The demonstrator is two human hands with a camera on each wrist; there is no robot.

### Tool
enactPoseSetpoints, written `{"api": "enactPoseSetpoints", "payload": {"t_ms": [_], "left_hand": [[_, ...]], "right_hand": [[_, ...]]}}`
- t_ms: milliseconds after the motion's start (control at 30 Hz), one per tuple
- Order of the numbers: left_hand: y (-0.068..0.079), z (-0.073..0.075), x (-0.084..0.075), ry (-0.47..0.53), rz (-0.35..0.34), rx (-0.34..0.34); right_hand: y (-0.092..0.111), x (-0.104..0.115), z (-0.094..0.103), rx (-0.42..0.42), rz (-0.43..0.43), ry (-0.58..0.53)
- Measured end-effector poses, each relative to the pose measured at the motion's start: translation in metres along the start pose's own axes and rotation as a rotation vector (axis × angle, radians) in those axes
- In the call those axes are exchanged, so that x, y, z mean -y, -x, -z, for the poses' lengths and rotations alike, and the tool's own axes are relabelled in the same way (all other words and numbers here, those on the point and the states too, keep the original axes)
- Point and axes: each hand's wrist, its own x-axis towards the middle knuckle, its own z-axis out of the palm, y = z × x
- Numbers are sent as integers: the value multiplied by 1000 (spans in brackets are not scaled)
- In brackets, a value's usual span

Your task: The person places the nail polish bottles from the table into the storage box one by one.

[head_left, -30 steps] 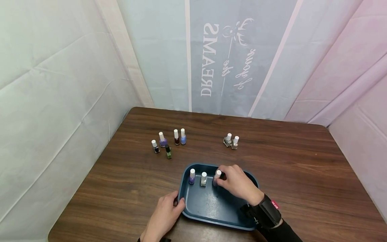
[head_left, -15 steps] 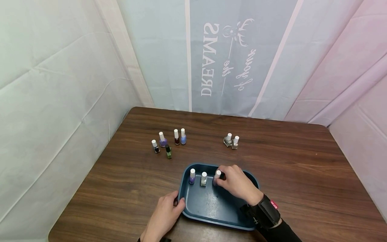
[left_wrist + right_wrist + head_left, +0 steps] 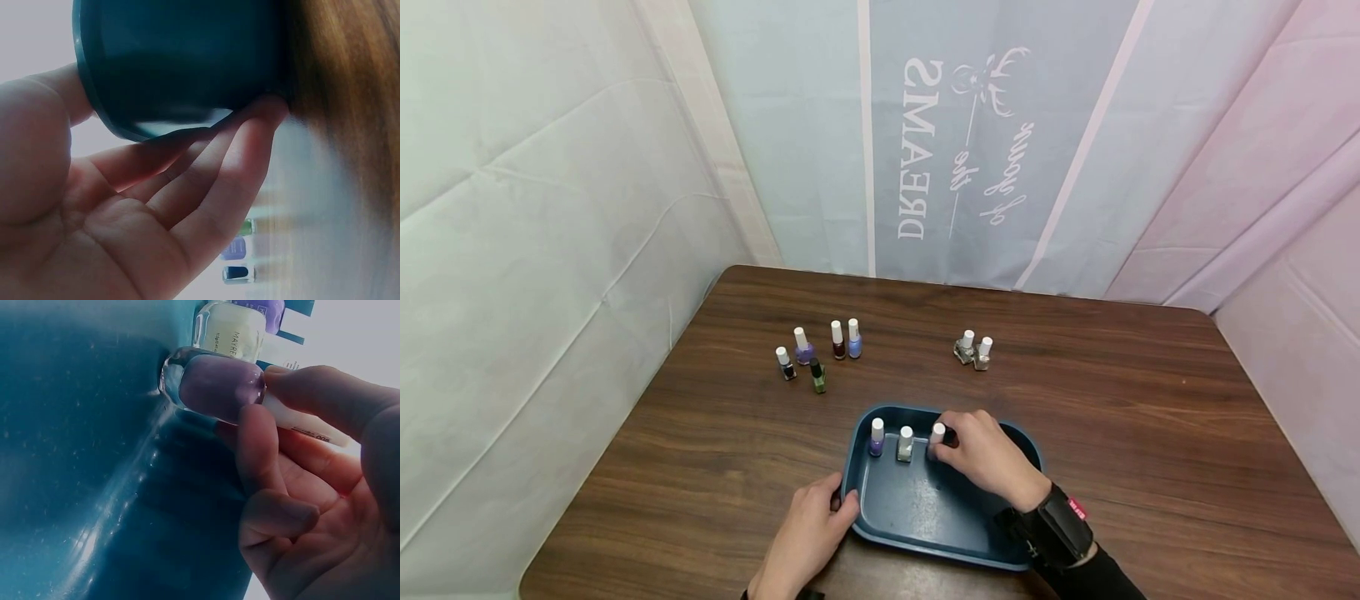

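Note:
My right hand (image 3: pixel 991 454) pinches a mauve nail polish bottle (image 3: pixel 219 386) with a white cap, thumb and fingers near the bottle's neck. It stands upright on the floor of the blue tray (image 3: pixel 917 508), near the back wall. Beside it in the tray stand a pale cream nail polish bottle (image 3: pixel 905 446) and a purple nail polish bottle (image 3: pixel 876 439). At the tray's front left corner my left hand (image 3: pixel 811 525) grips the tray, thumb at the rim and fingers along the outer wall in the left wrist view.
On the wooden table (image 3: pixel 700 467), behind and left of the tray, stand several nail polish bottles, among them a green bottle (image 3: pixel 817 377) and a light blue bottle (image 3: pixel 854 342). Farther right stand a clear-looking pair of bottles (image 3: pixel 973 352). Fabric curtains (image 3: pixel 820 142) border the table.
The mauve bottle's cap has shifted slightly left and stands a little straighter, with my right hand moving along with it. My left hand and the tray stay put.

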Motion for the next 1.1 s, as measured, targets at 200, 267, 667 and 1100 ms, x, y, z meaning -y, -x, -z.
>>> {"api": "enactPoseSetpoints", "payload": {"t_ms": [200,267,667,1100], "left_hand": [[0,0,0,-3,-2,-5],[0,0,1,-7,-2,-9],[1,-1,1,-20,-5,-28],[1,0,0,-21,-8,-25]], "right_hand": [[0,1,-1,0,4,-1],[0,1,-2,1,4,-1],[1,1,-3,-3,7,6],[1,1,-2,9,4,-10]]}}
